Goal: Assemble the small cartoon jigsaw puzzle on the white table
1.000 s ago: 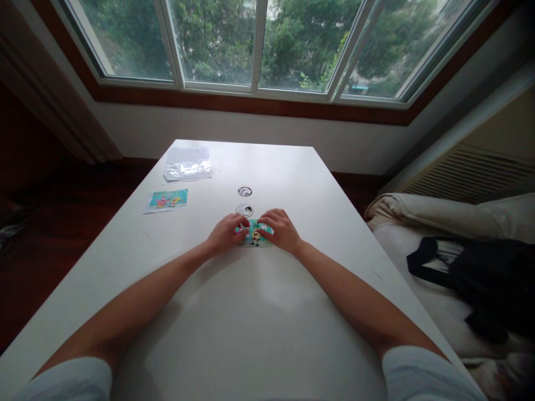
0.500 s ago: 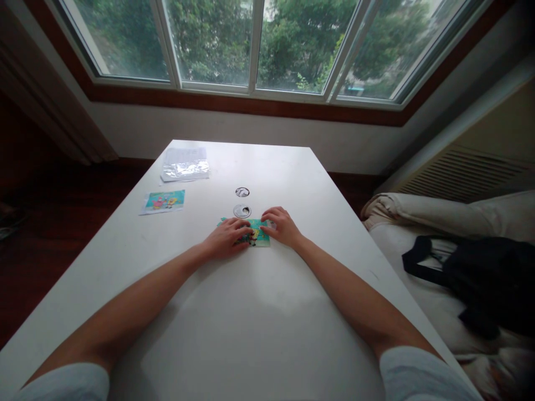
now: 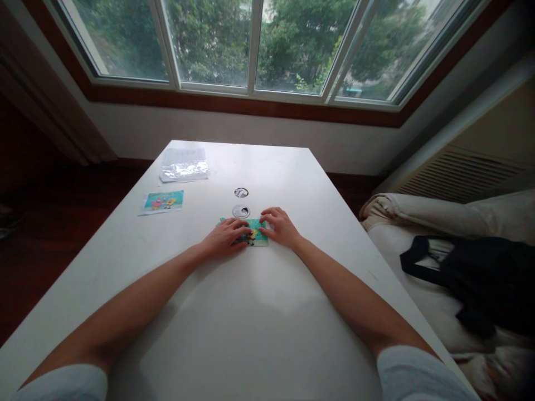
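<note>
A small green picture with cartoon figures [image 3: 258, 234], perhaps a puzzle, lies flat on the white table [image 3: 251, 312]. My left hand [image 3: 228, 236] rests over its left part, fingers stretched across it and hiding much of that side. At its right edge is my right hand [image 3: 281, 227], with thumb and fingers apart and bent towards the picture. Whether the right fingertips hold a small piece I cannot make out. Just beyond the picture are two round black-and-white stickers or discs [image 3: 241, 211], one behind the other.
Further left lies a sheet with a similar cartoon picture [image 3: 164, 201]. Behind it is a clear plastic sleeve with papers [image 3: 184, 165]. A dark bag or garment [image 3: 480, 273] lies on the pale sofa [image 3: 434, 217] at right. The window [image 3: 251, 50] is beyond the table.
My right hand has shifted very slightly inward over the picture's right edge. The left hand stays where it was, and the whole view has moved a little.
</note>
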Motion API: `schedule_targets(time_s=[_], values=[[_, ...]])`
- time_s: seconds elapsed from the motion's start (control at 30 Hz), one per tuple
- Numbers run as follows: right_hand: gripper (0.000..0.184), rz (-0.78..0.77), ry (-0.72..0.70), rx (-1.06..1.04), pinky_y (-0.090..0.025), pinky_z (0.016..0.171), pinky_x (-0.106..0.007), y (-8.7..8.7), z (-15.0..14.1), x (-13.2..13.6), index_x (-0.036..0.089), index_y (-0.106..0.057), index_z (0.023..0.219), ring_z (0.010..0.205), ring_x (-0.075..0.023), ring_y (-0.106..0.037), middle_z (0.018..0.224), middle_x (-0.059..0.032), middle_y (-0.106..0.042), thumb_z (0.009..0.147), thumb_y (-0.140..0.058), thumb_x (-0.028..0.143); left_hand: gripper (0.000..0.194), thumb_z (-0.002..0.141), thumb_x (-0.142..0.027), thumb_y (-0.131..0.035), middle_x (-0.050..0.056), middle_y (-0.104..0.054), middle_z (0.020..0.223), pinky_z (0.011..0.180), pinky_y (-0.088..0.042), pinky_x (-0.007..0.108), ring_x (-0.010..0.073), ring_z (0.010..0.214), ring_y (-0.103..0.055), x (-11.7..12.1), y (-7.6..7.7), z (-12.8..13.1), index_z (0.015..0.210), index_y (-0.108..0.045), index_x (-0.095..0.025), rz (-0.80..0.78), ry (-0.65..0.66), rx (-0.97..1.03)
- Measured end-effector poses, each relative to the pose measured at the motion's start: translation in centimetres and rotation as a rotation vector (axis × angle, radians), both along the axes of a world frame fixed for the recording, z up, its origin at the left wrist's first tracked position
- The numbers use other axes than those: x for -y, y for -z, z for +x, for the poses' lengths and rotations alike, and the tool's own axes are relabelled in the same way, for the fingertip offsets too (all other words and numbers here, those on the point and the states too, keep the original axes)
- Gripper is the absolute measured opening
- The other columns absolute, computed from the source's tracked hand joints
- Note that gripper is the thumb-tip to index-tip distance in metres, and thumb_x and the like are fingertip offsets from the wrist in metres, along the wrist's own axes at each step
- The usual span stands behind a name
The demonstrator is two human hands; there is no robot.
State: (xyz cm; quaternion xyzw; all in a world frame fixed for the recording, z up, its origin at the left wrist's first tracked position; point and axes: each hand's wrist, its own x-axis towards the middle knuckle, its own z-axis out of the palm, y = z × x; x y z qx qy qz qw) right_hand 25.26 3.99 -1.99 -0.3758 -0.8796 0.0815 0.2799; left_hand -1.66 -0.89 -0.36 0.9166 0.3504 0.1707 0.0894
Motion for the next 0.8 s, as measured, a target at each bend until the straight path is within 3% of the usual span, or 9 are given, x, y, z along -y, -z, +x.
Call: schedule_targets(time_s=[0.23,0.5,0.8], values=[[0.016,0.016,0.001,-0.010,-0.043,0.102,-0.046,0.04,-0.02,0.04,0.025,-0.071,0.103,0.119,-0.0277,-0.054,0.121,-0.0084,-0.067,0.087,-0.072,0.030,0.038,0.095,-0.038,-0.061,0.008,-0.058,0.138,0.107,-0.043,0.045,0.0278,0.126,-0.052,0.05,-0.06,0.01,0.132,-0.061,-0.030,0.000,-0.003,0.013],[0.012,0.037,-0.089,0.003,-0.044,0.096,-0.044,-0.01,-0.36,0.27,0.026,-0.073,0.103,0.106,-0.0248,-0.058,0.108,-0.0069,-0.072,0.095,-0.065,0.028,0.038,0.095,-0.037,-0.061,0.007,-0.059,0.137,0.107,-0.043,0.045,0.0276,0.125,-0.053,-0.05,0.02,-0.04,0.132,-0.061,-0.031,-0.006,-0.003,0.024],[0.006,0.048,-0.045,0.039,-0.044,0.093,-0.041,0.53,-0.40,-0.08,0.024,-0.073,0.096,0.101,-0.0243,-0.055,0.102,-0.0067,-0.069,0.094,-0.067,0.026,0.038,0.095,-0.038,-0.061,0.007,-0.058,0.138,0.107,-0.042,0.045,0.0277,0.125,-0.052,0.00,-0.01,-0.06,0.132,-0.061,-0.031,-0.015,-0.005,0.020]])
